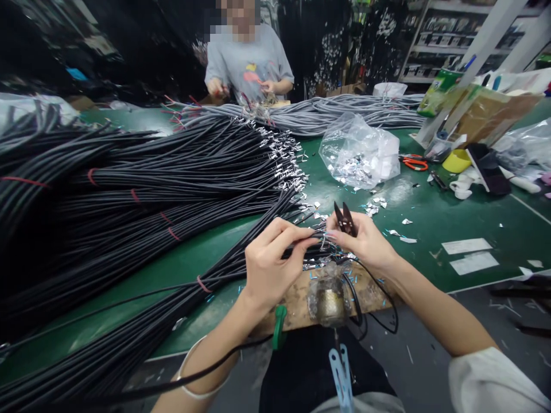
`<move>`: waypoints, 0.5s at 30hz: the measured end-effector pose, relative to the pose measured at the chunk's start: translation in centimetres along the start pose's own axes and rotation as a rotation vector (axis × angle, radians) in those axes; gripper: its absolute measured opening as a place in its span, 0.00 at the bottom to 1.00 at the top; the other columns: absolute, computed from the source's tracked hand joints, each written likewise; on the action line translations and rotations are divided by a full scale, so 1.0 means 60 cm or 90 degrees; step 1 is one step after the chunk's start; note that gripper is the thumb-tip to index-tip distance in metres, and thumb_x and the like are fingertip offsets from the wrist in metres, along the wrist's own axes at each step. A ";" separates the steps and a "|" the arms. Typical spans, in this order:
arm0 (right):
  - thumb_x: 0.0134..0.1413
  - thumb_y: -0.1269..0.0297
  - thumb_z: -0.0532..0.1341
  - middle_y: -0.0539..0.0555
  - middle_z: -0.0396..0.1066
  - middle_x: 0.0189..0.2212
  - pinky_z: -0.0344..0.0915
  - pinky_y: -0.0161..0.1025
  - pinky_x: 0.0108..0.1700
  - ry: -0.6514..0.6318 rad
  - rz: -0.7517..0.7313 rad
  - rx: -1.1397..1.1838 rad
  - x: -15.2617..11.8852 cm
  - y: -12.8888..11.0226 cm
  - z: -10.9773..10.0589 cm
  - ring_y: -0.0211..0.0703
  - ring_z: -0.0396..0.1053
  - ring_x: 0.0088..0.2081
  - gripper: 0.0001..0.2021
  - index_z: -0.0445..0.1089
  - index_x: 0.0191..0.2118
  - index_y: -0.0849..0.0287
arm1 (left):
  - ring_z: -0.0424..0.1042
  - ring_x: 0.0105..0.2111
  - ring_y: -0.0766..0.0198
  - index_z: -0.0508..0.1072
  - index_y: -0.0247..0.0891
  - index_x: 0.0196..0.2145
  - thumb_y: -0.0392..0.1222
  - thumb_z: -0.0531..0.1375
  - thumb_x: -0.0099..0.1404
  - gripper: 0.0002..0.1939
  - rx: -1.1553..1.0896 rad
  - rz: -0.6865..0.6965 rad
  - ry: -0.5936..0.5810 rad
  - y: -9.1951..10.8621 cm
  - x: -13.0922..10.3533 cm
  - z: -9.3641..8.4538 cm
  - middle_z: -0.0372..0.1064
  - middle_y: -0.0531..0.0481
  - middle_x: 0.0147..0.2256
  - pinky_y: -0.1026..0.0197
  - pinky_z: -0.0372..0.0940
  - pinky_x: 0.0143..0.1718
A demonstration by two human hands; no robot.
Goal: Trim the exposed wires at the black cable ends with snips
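Note:
My left hand [275, 258] pinches a black cable close to its stripped end, thumb against forefinger. Opposite it, the fingertips of my right hand [361, 235] meet the thin wires at that end. A pair of dark nippers [344, 219] is tucked in the right hand, jaws pointing up and apart. Below both hands, a metal device with a round brassy body [330, 301] is fixed on a worn wooden board [297, 304]. A tied bundle of black cables [232, 258] reaches in from the left, its ends partly hidden behind my left hand.
Large stacks of black cables [172, 166] with silvery ends cover the left. A plastic bag [361, 152] holds foil scraps; orange-handled scissors [415, 162] lie beside it. Paper labels [469, 255] rest at the right. Across the table a person [247, 63] works beside grey cables [344, 109].

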State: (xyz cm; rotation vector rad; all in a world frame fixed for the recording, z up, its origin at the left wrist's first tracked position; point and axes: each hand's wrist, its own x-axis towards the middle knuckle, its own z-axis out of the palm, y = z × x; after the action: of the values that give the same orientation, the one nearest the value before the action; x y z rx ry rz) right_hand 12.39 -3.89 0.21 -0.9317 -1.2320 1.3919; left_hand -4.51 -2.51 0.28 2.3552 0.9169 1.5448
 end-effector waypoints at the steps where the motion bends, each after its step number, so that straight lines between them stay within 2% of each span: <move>1: 0.40 0.60 0.70 0.43 0.54 0.17 0.39 0.31 0.17 0.037 0.000 -0.004 0.002 0.002 0.000 0.26 0.46 0.17 0.15 0.64 0.25 0.61 | 0.67 0.26 0.71 0.75 0.34 0.30 0.31 0.62 0.58 0.02 0.023 0.001 0.010 0.001 -0.001 0.002 0.69 0.51 0.26 0.68 0.63 0.29; 3: 0.38 0.58 0.71 0.41 0.51 0.17 0.37 0.30 0.17 0.053 0.033 0.053 0.005 0.003 0.002 0.26 0.42 0.16 0.17 0.63 0.26 0.61 | 0.66 0.25 0.71 0.75 0.33 0.29 0.32 0.61 0.59 0.02 0.047 -0.018 0.008 0.003 -0.002 0.006 0.68 0.52 0.25 0.68 0.61 0.28; 6: 0.43 0.55 0.68 0.40 0.48 0.18 0.37 0.30 0.17 -0.025 0.045 0.108 0.002 0.001 0.006 0.26 0.39 0.16 0.17 0.62 0.30 0.59 | 0.64 0.23 0.71 0.74 0.34 0.28 0.37 0.59 0.62 0.06 0.008 -0.105 -0.061 0.002 0.002 0.007 0.68 0.52 0.25 0.68 0.59 0.26; 8: 0.48 0.57 0.65 0.42 0.52 0.20 0.45 0.31 0.19 -0.026 -0.051 -0.002 -0.002 -0.002 0.008 0.28 0.46 0.18 0.13 0.62 0.31 0.58 | 0.62 0.21 0.71 0.73 0.34 0.25 0.40 0.56 0.64 0.12 -0.067 -0.191 -0.153 0.000 0.005 0.005 0.66 0.53 0.21 0.68 0.56 0.23; 11: 0.53 0.68 0.60 0.47 0.59 0.26 0.55 0.34 0.29 0.080 -0.237 -0.270 -0.006 -0.003 0.009 0.33 0.57 0.27 0.06 0.62 0.29 0.59 | 0.55 0.17 0.72 0.71 0.34 0.20 0.47 0.53 0.65 0.20 -0.150 -0.307 -0.260 0.000 0.008 0.000 0.58 0.55 0.15 0.67 0.50 0.19; 13: 0.54 0.71 0.58 0.48 0.60 0.27 0.56 0.35 0.33 0.135 -0.291 -0.374 -0.007 -0.001 0.007 0.34 0.58 0.30 0.06 0.61 0.28 0.59 | 0.51 0.16 0.73 0.71 0.34 0.20 0.50 0.53 0.64 0.22 -0.151 -0.335 -0.264 0.001 0.007 -0.002 0.55 0.56 0.14 0.66 0.46 0.18; 15: 0.56 0.71 0.57 0.48 0.60 0.27 0.57 0.36 0.33 0.172 -0.300 -0.401 -0.007 0.000 -0.001 0.35 0.58 0.29 0.05 0.61 0.29 0.58 | 0.49 0.16 0.73 0.71 0.33 0.20 0.51 0.54 0.63 0.21 -0.147 -0.340 -0.249 0.003 0.006 -0.005 0.54 0.56 0.14 0.66 0.44 0.17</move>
State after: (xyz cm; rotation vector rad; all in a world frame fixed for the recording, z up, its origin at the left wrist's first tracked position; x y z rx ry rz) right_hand 12.49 -4.26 0.17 -1.1077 -1.5802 0.4865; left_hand -4.60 -2.52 0.77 1.9319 1.0796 0.8925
